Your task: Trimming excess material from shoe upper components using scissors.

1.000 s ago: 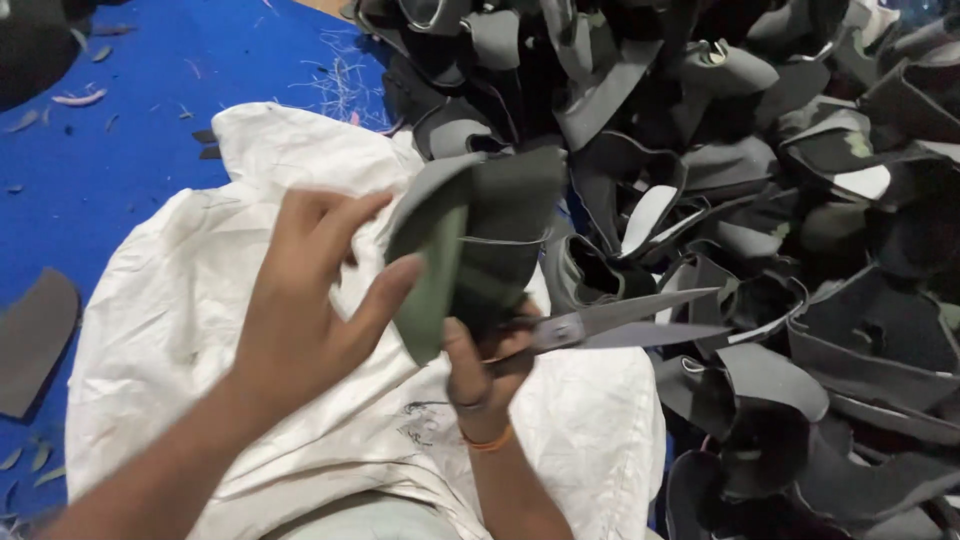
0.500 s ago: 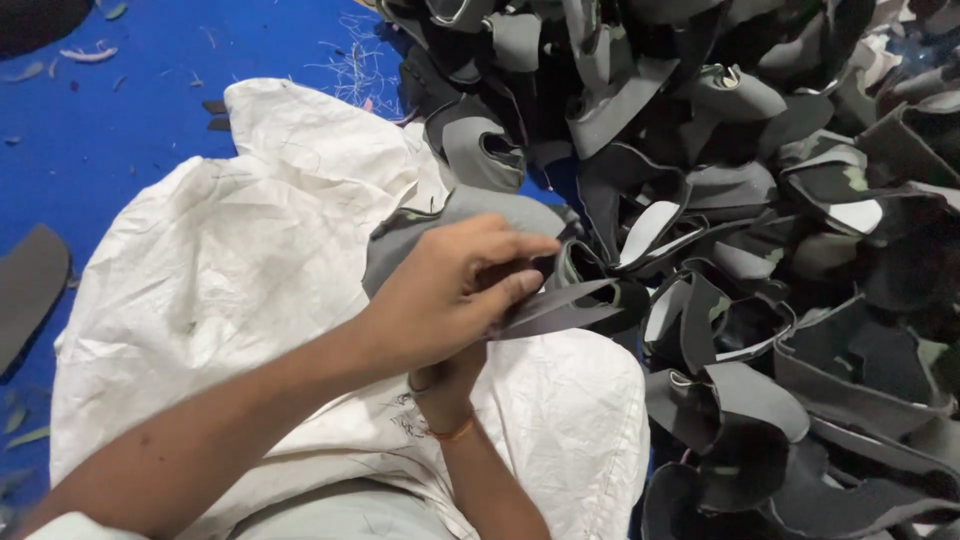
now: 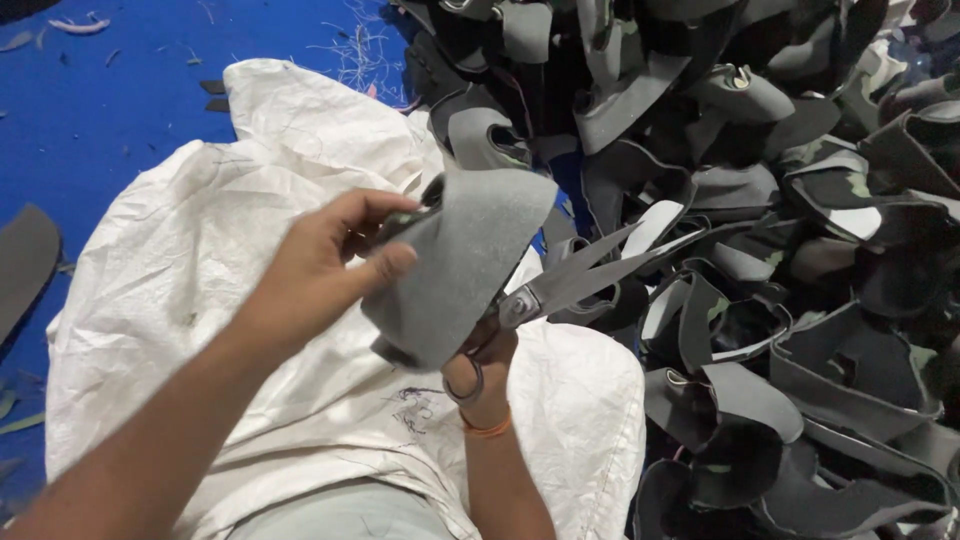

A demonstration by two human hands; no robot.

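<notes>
Grey foam-fabric piece (image 3: 460, 265) sits mid-frame, held up over the white woven sack (image 3: 250, 180) that covers the lap. Left hand (image 3: 325, 265) is closed on its left edge, thumb on the near face, fingers curled behind; the piece bends in a loose curve around them. Looks light, soft and flexible, matte surface so probably not slippery, not fragile; best gripped near the edge close to the cut line so it doesn't flop. Right hand (image 3: 480, 365) is below and partly hidden behind the piece, fingers closed through the loops of the scissors (image 3: 570, 285); orange band on that wrist. Blades point up-right, parted slightly, pivot just at the piece's right edge; can't tell if they bite the material. To the right, a big heap of dark grey and black cut pieces (image 3: 780, 250), some with camouflage lining and metal rings. Blue floor covering (image 3: 110, 110) at left with scraps and threads.
</notes>
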